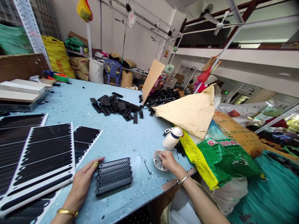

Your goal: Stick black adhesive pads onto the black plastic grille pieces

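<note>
My left hand (pixel 83 177) lies on the table, fingers stretched out along the left edge of a dark stack of mesh-patterned plastic strips (pixel 114 175). The strips sit side by side as one block with scalloped ends. My right hand (pixel 168 160) reaches into a small white bowl (pixel 155 163) of tiny silvery metal pieces (pixel 158 161). Its fingers are drawn together among the pieces, and the fingertips are partly hidden. Behind the bowl stands a white lidded mug (pixel 171 140). Between block and bowl lies a small thin dark piece (pixel 147 168).
Loose black strips (pixel 116 105) are heaped farther back on the blue speckled table (pixel 112 137). Black-printed sheets (pixel 51 143) overlap at left, below stacked boards (pixel 21 90). Brown paper (pixel 187 110) and a green-yellow sack (pixel 224 155) crowd the right edge. A blue chair (pixel 113 70) stands beyond.
</note>
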`<state>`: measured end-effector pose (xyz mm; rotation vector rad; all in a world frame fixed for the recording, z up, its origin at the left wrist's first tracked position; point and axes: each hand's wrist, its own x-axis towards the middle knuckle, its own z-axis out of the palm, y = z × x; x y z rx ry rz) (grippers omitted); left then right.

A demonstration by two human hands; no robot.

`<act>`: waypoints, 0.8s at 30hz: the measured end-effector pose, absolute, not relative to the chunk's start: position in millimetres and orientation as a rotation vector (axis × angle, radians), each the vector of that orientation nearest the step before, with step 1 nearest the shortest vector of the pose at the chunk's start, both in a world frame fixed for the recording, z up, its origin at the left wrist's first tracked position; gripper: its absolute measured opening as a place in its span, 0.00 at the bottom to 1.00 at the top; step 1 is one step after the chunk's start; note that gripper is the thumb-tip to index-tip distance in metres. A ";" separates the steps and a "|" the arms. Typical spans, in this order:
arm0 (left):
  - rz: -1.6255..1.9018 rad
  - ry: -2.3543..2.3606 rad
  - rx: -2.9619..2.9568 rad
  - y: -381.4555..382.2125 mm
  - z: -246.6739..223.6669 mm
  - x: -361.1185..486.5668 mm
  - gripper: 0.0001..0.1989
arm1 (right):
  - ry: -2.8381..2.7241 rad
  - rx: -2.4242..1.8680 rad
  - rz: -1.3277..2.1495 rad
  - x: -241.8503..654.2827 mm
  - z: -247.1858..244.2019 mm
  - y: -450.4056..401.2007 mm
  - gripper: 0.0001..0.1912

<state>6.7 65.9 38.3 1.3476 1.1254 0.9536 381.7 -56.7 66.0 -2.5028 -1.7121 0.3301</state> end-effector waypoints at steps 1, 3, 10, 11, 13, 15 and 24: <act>0.961 1.104 1.322 66.4 35.7 6.4 0.25 | -1.705 -2.491 0.334 382.6 66.9 -57.1 0.11; 0.981 1.081 1.289 65.9 31.7 6.2 0.25 | -1.694 -2.453 0.344 383.0 68.3 -58.2 0.07; 1.022 1.074 1.286 56.7 33.9 9.2 0.23 | -1.600 -2.270 0.406 381.4 78.4 -59.8 0.10; 1.028 1.073 1.287 55.4 35.6 9.6 0.23 | -1.586 -2.242 0.435 380.4 82.3 -59.2 0.11; 1.031 1.070 1.296 53.0 39.7 10.2 0.22 | -1.577 -2.176 0.501 373.6 91.4 -56.1 0.12; 1.022 1.073 1.313 50.9 44.3 10.5 0.20 | -1.602 -2.097 0.569 356.9 100.0 -49.4 0.12; 0.979 1.064 1.376 45.1 60.4 11.4 0.21 | -1.996 -1.777 0.709 205.0 97.9 8.6 0.08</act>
